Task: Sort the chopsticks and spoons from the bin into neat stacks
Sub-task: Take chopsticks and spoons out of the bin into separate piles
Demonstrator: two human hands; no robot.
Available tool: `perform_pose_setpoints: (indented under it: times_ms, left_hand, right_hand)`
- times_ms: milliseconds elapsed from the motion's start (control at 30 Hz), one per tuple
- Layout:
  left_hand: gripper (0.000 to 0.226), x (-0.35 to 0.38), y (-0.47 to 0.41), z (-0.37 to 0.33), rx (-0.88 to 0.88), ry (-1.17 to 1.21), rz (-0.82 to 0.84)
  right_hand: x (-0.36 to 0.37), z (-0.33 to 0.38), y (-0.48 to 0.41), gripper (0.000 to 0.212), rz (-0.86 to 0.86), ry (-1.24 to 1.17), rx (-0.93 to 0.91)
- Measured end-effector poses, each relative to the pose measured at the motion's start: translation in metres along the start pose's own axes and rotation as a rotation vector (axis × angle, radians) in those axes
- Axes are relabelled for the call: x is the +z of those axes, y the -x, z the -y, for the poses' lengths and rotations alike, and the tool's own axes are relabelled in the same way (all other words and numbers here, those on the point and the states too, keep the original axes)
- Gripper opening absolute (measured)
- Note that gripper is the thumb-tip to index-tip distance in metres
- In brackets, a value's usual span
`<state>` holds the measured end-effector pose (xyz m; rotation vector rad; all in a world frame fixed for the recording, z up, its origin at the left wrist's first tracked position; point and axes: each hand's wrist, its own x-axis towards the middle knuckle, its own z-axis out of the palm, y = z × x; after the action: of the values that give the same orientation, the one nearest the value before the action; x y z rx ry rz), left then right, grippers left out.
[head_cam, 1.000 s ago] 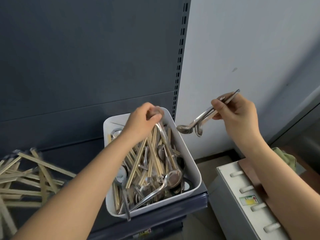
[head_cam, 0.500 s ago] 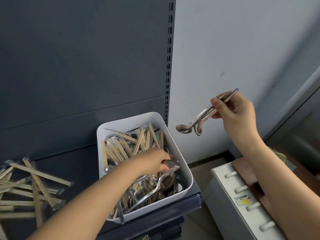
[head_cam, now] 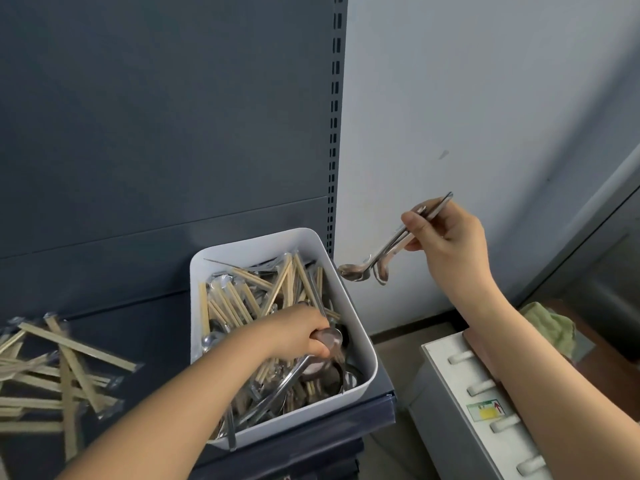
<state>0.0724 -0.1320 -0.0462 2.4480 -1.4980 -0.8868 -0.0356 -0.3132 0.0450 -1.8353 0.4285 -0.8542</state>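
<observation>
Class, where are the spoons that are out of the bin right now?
Head view: the spoons hang in the air just right of the white bin, handles pinched in the right hand.

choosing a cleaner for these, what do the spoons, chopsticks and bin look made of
The spoons look like stainless steel: polished, with mirror-like glints. The chopsticks look like pale wood or bamboo, matte, inside clear glossy wrappers. The bin is probably plastic: smooth white, with rounded moulded corners.
</observation>
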Motion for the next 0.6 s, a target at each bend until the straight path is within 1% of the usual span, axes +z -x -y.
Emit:
perform_pose_setpoints:
  times_ms: [67, 133, 300, 433, 500, 600]
  left_hand:
    - [0.020, -0.011, 0.007, 0.002, -0.028, 0.019, -0.087]
    - [0.015, -0.023, 0.018, 0.007, -0.050, 0.090, -0.218]
    - [0.001, -0.045, 0.060, 0.029, -0.145, 0.502, -0.569]
    - [0.006, -0.045, 0.104, 0.050, -0.241, 0.844, -0.869]
    - [0.010, -0.041, 0.130, 0.064, -0.289, 0.955, -0.998]
    - [0.009, -0.031, 0.179, 0.086, -0.366, 1.070, -1.192]
  right_hand:
    - [0.004, 0.002, -0.003, 0.019, 0.017, -0.016, -0.020]
    - [0.009, 0.003, -0.007, 0.019, 0.044, -0.044, -0.033]
    - [0.038, 0.012, -0.018, 0.018, 0.139, -0.119, -0.073]
    - [0.073, 0.032, -0.018, 0.019, 0.194, -0.188, -0.106]
    - [0.094, 0.043, -0.013, 0.017, 0.233, -0.224, -0.117]
    - [0.132, 0.064, 0.004, 0.015, 0.302, -0.248, -0.141]
